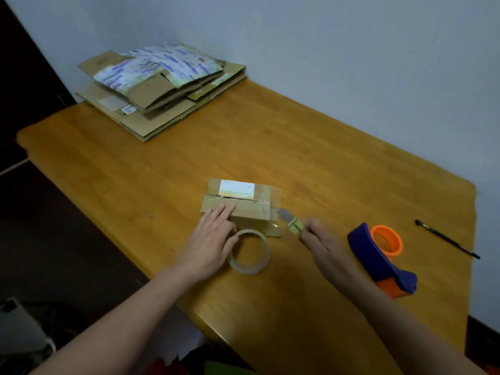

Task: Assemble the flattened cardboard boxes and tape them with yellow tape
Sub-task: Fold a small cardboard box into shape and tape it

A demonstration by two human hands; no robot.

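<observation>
My left hand (208, 239) lies flat at the near edge of the worktop (162, 171), its fingers (221, 212) straight and spread, pressing on the lid of a small assembled box (243, 201). My right hand (322, 239), at the box's 4 o'clock, is curled tight round the handle of a knife (289, 221). The blade points at the box's right end, where a glossy tail of tape seems to hang.

A tape roll (244, 269) lies flat at the box's 6 o'clock, touching my left thumb. The box sits mid-worktop with its flaps down and a white label across the seam.

I judge the box light, hollow and easy to dent, and likely to skate on the smooth wood. It is best pinned from above over the flaps, or gripped by its short ends where the walls are stiffest. The tape will be thin and clingy, so I would take it by the free end only.

A blue and orange dispenser (378, 255) rests further right at 4 o'clock, with a dark pen (446, 239) beyond it at 3 o'clock. At 11 o'clock, against the wall, a stack of flattened cartons (159, 87) waits, floppy along its creases.
</observation>
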